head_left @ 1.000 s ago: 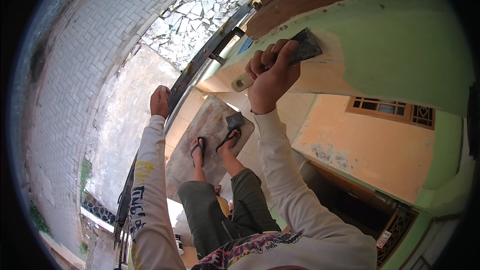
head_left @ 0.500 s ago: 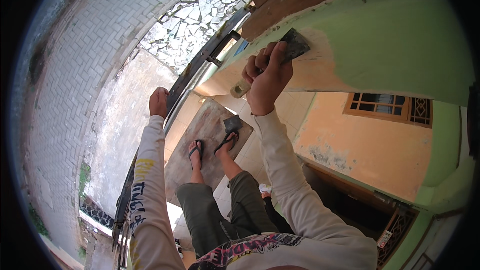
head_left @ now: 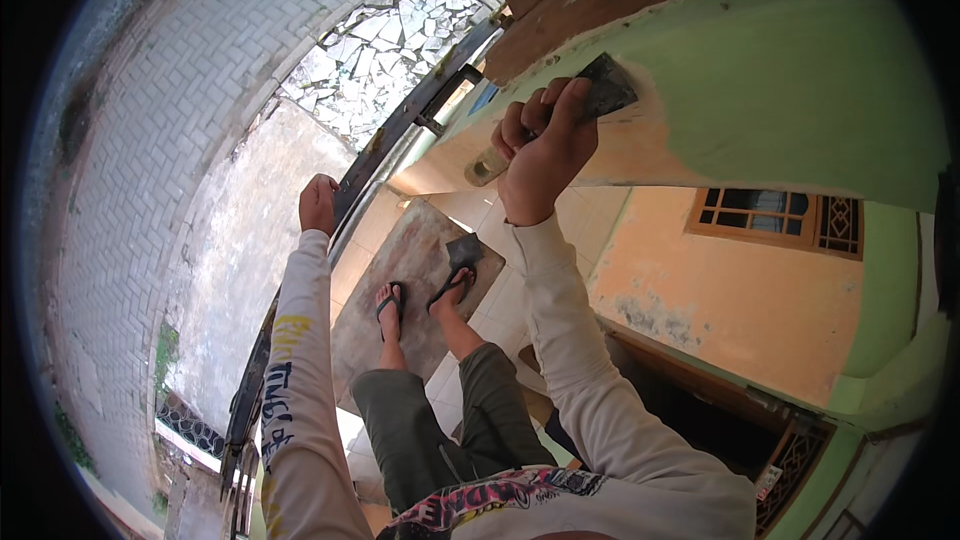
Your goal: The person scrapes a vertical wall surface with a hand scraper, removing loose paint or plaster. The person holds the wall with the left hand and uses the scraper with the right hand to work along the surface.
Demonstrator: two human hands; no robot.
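My right hand is closed round the pale handle of a putty knife. Its wide dark blade lies at the upper wall, by the border between green paint and a bare peach patch; whether the edge presses on the surface I cannot tell. Over on the left, my left hand is closed on a long dark rail, its fingers partly hidden. Beneath me, my sandalled feet stand on a worn board, and a small dark square plate lies beside the right foot.
Far below on the left are a paved road, a concrete strip and broken pale slabs. A peach wall with a wooden-framed window stands at the right, above a dark doorway. Floor tiles show under the board.
My right hand has moved the putty knife slightly to the right along the wall. My left hand stays on the rail. A person partly seen below is now mostly hidden behind my right arm.
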